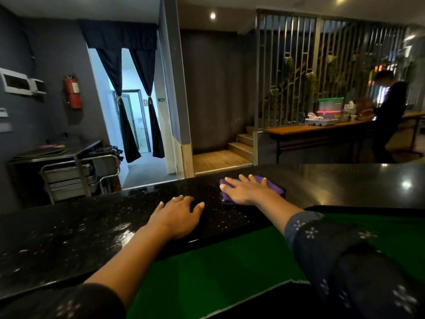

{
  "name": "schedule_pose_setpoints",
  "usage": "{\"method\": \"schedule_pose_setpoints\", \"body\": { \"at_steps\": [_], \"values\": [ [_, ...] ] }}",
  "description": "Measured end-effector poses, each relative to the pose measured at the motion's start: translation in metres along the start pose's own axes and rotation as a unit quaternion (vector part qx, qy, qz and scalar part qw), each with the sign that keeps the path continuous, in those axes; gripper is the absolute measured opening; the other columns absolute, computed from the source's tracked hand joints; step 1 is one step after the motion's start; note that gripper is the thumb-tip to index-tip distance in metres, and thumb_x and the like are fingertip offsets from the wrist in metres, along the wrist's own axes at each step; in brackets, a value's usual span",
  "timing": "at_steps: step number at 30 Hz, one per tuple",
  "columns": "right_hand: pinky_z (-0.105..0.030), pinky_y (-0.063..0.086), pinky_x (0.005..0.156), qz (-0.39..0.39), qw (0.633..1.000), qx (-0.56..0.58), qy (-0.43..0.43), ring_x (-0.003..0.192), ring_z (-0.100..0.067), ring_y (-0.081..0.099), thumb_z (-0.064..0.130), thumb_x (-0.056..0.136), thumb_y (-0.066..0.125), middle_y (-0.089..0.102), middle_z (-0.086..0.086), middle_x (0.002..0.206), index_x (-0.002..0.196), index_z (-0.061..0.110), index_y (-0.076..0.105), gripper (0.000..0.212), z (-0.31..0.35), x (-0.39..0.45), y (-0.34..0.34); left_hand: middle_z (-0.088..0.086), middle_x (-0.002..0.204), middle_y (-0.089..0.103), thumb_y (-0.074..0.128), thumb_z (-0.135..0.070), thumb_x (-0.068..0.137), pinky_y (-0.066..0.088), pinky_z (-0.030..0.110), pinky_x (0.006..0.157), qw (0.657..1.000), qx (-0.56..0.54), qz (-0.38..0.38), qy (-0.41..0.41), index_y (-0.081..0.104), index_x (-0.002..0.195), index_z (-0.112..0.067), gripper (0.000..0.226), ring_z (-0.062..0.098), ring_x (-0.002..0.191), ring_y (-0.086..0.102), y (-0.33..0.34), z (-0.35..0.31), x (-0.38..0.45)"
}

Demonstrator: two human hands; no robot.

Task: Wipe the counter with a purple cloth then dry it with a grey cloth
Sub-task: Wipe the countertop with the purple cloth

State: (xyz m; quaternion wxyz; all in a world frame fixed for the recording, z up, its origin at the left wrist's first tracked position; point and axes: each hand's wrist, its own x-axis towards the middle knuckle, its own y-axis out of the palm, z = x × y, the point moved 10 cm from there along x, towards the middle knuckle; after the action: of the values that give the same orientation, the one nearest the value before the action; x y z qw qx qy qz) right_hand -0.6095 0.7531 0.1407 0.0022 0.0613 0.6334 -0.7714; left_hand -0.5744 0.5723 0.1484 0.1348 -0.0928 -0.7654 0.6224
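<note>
Pressing purple cloth (272, 186) flat, right hand (247, 189), counter (92, 226)

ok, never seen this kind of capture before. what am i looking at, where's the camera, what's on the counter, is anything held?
There is no robot here: a person works with two bare hands. The single picture comes from a wide-angle camera worn on the person's head, looking forward and down, so the edges bend. The black speckled counter runs across the view. The right hand lies flat, fingers spread, pressing a purple cloth onto the counter, which looks like wiping. The left hand rests on the counter and holds nothing. No grey cloth is visible. The green area below the counter edge is unclear. Another person stands at a far wooden table.
</note>
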Motion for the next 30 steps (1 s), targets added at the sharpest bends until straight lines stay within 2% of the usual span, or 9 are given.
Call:
{"method": "schedule_pose_setpoints", "body": {
  "at_steps": [4, 7, 12, 16, 20, 23, 26, 30],
  "values": [
    [-0.058, -0.006, 0.115, 0.016, 0.998, -0.016, -0.064, 0.149, -0.027, -0.004, 0.069, 0.093, 0.012, -0.003, 0.0, 0.163, 0.151, 0.046, 0.005, 0.062, -0.003, -0.005, 0.008, 0.004, 0.159, 0.015, 0.024, -0.061, 0.093, 0.005, 0.048, 0.117, 0.998, -0.004, 0.012, -0.055, 0.02, 0.15, -0.025, 0.067, 0.022, 0.147, 0.01, 0.009, -0.002, 0.024],
    [-0.055, -0.006, 0.117, 0.018, 0.992, -0.028, -0.119, 0.15, -0.022, -0.003, 0.07, 0.092, 0.013, -0.001, 0.006, 0.163, 0.148, 0.052, 0.006, 0.059, -0.02, -0.006, 0.01, -0.001, 0.16, 0.005, 0.016, -0.064, 0.092, 0.0, 0.046, 0.118, 0.998, 0.004, 0.02, -0.063, 0.012, 0.151, -0.031, 0.067, 0.018, 0.147, 0.003, 0.022, 0.008, 0.025],
    [-0.059, -0.005, 0.115, 0.029, 0.997, -0.02, -0.074, 0.149, -0.026, -0.003, 0.072, 0.091, 0.013, 0.0, 0.004, 0.163, 0.15, 0.048, 0.008, 0.064, -0.04, 0.049, -0.003, -0.005, 0.16, 0.002, 0.014, -0.063, 0.093, -0.002, 0.043, 0.117, 0.998, 0.011, 0.012, -0.059, 0.009, 0.15, -0.035, 0.064, 0.015, 0.147, 0.001, 0.023, 0.011, 0.032],
    [-0.067, -0.009, 0.111, 0.034, 0.998, -0.033, -0.043, 0.147, -0.037, -0.009, 0.073, 0.09, 0.012, -0.007, -0.006, 0.163, 0.151, 0.043, 0.003, 0.069, -0.008, 0.097, -0.002, -0.007, 0.16, 0.002, 0.014, -0.064, 0.092, -0.002, 0.042, 0.117, 0.998, 0.013, 0.016, -0.06, 0.009, 0.149, -0.038, 0.063, 0.014, 0.147, 0.0, 0.023, 0.011, 0.035],
    [-0.066, -0.008, 0.111, 0.04, 0.988, -0.045, -0.141, 0.147, -0.036, -0.008, 0.072, 0.091, 0.015, -0.004, -0.006, 0.163, 0.152, 0.042, 0.003, 0.069, 0.058, 0.1, 0.012, -0.008, 0.16, 0.002, 0.013, -0.063, 0.092, -0.001, 0.042, 0.118, 0.997, 0.025, 0.023, -0.072, 0.008, 0.149, -0.039, 0.062, 0.013, 0.147, 0.001, 0.021, 0.011, 0.032],
    [-0.061, 0.0, 0.114, 0.04, 0.98, -0.053, -0.19, 0.149, -0.028, 0.002, 0.074, 0.09, 0.013, 0.004, 0.001, 0.163, 0.151, 0.046, 0.008, 0.067, 0.049, 0.11, 0.007, -0.009, 0.159, 0.004, 0.014, -0.063, 0.092, 0.0, 0.041, 0.119, 0.997, 0.023, 0.016, -0.071, 0.01, 0.149, -0.04, 0.061, 0.012, 0.146, 0.002, 0.02, 0.009, 0.03],
    [-0.06, 0.003, 0.115, 0.027, 0.994, -0.015, -0.104, 0.149, -0.029, 0.006, 0.077, 0.087, 0.013, 0.008, 0.002, 0.163, 0.15, 0.046, 0.012, 0.07, -0.017, 0.137, -0.01, -0.011, 0.159, 0.005, 0.014, -0.063, 0.092, 0.0, 0.04, 0.118, 0.998, 0.013, 0.005, -0.068, 0.012, 0.148, -0.041, 0.061, 0.011, 0.146, 0.003, 0.02, 0.011, 0.029],
    [-0.059, 0.0, 0.116, 0.027, 0.999, -0.012, -0.023, 0.149, -0.032, -0.002, 0.076, 0.088, 0.012, 0.001, -0.001, 0.163, 0.151, 0.045, 0.009, 0.071, -0.077, 0.145, -0.019, -0.01, 0.159, 0.006, 0.015, -0.064, 0.091, 0.001, 0.041, 0.118, 0.997, 0.019, 0.004, -0.073, 0.013, 0.148, -0.041, 0.061, 0.012, 0.146, 0.004, 0.021, 0.015, 0.033]
  ]
}}
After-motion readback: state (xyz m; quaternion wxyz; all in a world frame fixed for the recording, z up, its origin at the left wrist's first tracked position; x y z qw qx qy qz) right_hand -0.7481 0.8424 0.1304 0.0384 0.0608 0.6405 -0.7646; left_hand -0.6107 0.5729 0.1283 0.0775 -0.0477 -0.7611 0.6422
